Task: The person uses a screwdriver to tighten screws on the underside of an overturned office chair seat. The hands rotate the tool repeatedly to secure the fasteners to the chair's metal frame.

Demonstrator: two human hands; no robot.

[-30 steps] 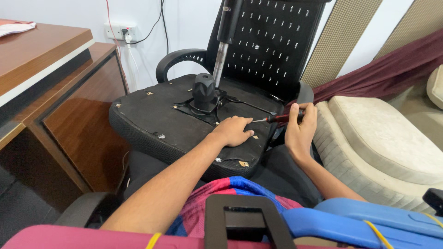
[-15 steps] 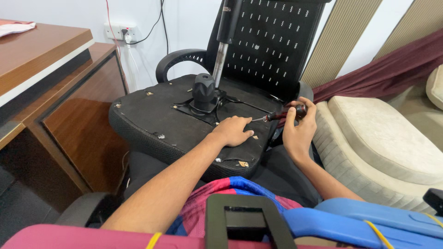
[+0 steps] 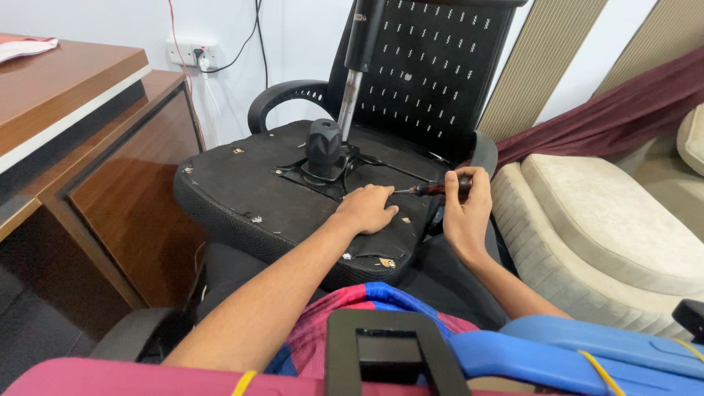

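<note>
An upturned black office chair seat (image 3: 249,187) lies in front of me, its underside facing up with a black mechanism (image 3: 324,150) and a gas-lift rod (image 3: 352,81) rising from the middle. My left hand (image 3: 369,209) rests flat on the seat's underside near its right edge. My right hand (image 3: 466,216) grips a screwdriver (image 3: 434,189) with a dark red-and-black handle. The shaft lies nearly level and points left, its tip just above my left fingers.
A wooden desk (image 3: 81,117) stands at the left. A black mesh chair back (image 3: 433,66) rises behind the seat. A beige cushioned sofa (image 3: 609,220) lies at the right. A wall socket with cables (image 3: 192,53) is behind. Blue and pink plastic parts (image 3: 557,359) fill the bottom edge.
My right hand has shifted slightly around the screwdriver handle; my left hand stays flat on the seat.
</note>
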